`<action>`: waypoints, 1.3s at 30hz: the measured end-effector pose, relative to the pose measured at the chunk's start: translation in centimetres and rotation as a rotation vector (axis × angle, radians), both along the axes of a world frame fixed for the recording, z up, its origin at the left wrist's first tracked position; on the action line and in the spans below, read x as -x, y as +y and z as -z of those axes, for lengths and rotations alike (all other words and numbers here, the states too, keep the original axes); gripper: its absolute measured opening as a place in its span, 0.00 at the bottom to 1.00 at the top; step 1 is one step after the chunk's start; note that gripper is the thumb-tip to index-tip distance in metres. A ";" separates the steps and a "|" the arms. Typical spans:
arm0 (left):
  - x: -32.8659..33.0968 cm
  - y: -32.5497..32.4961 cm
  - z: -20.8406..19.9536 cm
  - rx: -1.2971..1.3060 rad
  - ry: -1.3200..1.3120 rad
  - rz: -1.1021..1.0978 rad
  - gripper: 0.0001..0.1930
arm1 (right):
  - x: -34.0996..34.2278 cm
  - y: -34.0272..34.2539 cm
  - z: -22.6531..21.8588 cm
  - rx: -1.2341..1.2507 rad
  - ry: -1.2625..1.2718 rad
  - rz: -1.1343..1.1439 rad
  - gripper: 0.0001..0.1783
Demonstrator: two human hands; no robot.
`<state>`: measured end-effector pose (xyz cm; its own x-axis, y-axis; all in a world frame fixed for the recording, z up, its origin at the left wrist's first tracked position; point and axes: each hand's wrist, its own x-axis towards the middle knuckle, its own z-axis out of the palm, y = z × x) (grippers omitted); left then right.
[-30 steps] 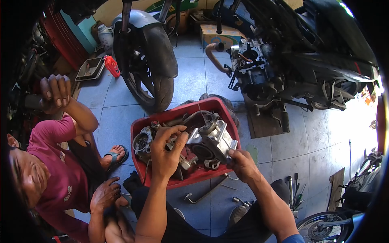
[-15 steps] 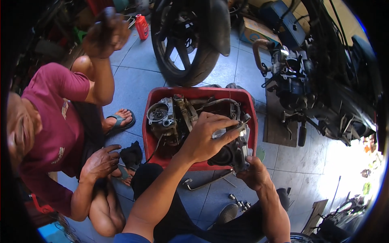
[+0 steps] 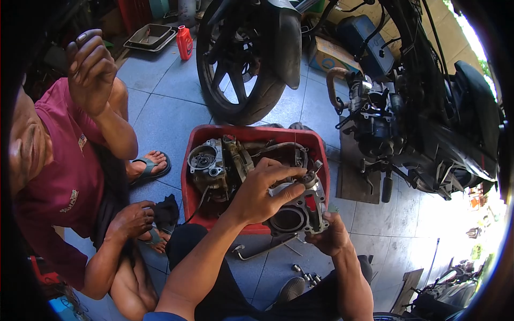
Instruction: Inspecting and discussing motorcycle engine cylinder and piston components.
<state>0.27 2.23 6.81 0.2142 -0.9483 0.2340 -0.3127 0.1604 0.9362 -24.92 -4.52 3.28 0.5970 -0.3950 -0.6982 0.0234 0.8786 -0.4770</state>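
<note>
A grey metal engine cylinder block (image 3: 317,215), its round bore turned up toward me, is held over the front right of a red plastic tub (image 3: 188,198). My right hand (image 3: 332,236) grips the block's lower right corner, thumb on top. At the block's far edge, my left hand (image 3: 267,190) is closed, thumb and fingers pinching a small metal part (image 3: 309,178) with a short stub beside it. Whether that part is fixed to the block I cannot tell. Inside the tub lie an engine casing (image 3: 206,160) and other greasy metal parts.
A person in a maroon shirt (image 3: 64,160) squats at left, one hand raised. Beyond the tub stands a motorcycle wheel (image 3: 251,107); a partly stripped motorcycle (image 3: 385,112) is at right. A bent metal bar (image 3: 265,251) and several sockets (image 3: 308,275) lie on the floor before me.
The block has tilted, so its bore face now shows more fully. Both my hands stay on it. My view has shifted slightly; the other person's raised hand has moved left and lower.
</note>
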 end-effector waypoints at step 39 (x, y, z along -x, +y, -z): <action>-2.1 0.0 0.4 -0.065 0.159 0.081 0.23 | -1.4 0.1 -0.1 0.140 0.119 0.052 0.24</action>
<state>2.39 2.20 6.37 0.1659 -0.9760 0.1412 -0.1482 0.1169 0.9820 -23.53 -4.46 3.34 0.4897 -0.5211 -0.6990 0.0027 0.8026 -0.5965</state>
